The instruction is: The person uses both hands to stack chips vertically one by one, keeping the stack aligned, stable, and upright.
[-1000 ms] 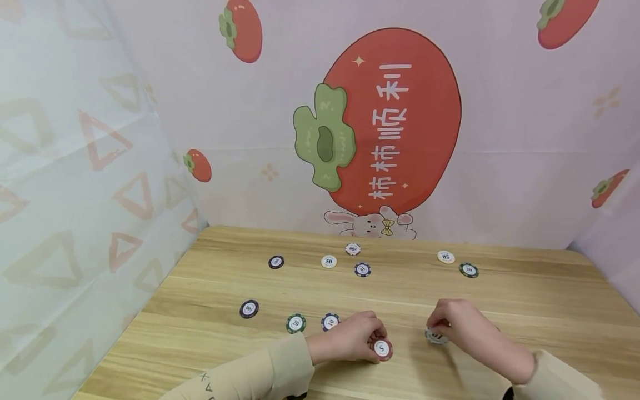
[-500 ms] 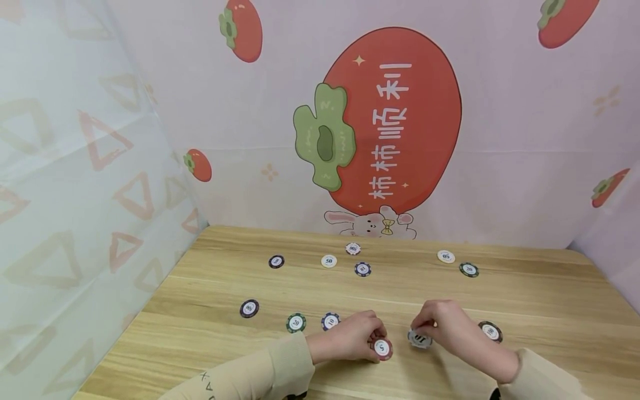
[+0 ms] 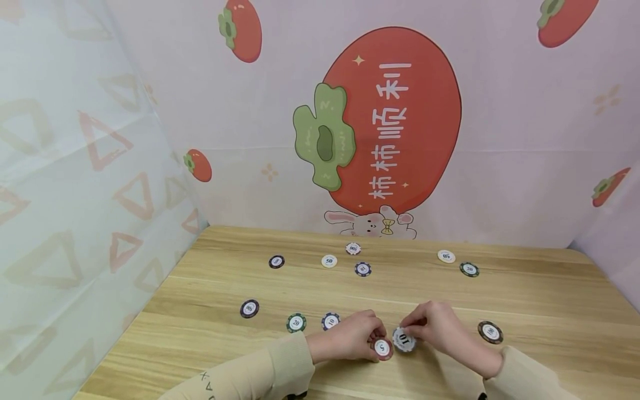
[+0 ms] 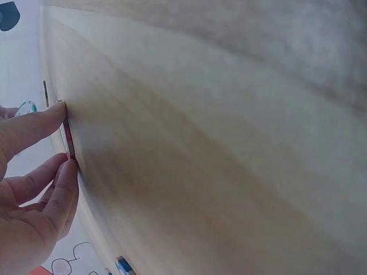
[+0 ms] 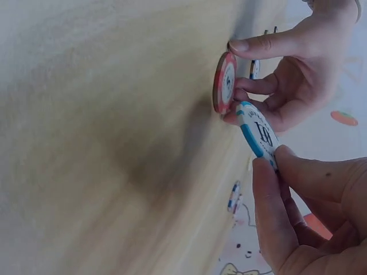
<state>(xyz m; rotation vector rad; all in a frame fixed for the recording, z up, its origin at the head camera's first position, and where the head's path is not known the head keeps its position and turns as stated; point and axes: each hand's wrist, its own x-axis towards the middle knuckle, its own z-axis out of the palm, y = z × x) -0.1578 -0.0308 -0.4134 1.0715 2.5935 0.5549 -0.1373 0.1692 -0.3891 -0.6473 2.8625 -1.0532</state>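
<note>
First: Your left hand (image 3: 352, 336) stayed low, its thumb and fingertips clamped on opposite edges of the red 5 chip (image 3: 383, 349). The thumb was on the side nearer you, the fingertips on the far side.

Second: Your right hand (image 3: 440, 332) faced it, fingers pointing toward your left hand. Its thumb and forefinger pinched the pale 10 chip (image 3: 404, 341), tilted, above the surface.

First: How near were the two chips?

Second: The pale one jutted from your right fingertips to just beside the red one; I couldn't tell whether they touched.

First: Your left sleeve (image 3: 245, 372), beige with dark lettering, ran in from the lower left, your right sleeve (image 3: 525, 380) from the lower right.

Second: And beneath your fingers?

First: A wooden table (image 3: 210, 278). Right of your right fingers lay the 100 chip (image 3: 490, 332); left of your left fingers, the blue 10 chip (image 3: 331, 321), then the green 20 chip (image 3: 296, 323) and the dark 500 chip (image 3: 249, 309).

Second: Six more lay well beyond your fingertips, a white 50 chip (image 3: 329, 261) among them. Past those hung a pale backdrop (image 3: 270, 111) printed with a big red persimmon (image 3: 425, 133) and a rabbit (image 3: 365, 225).
</note>
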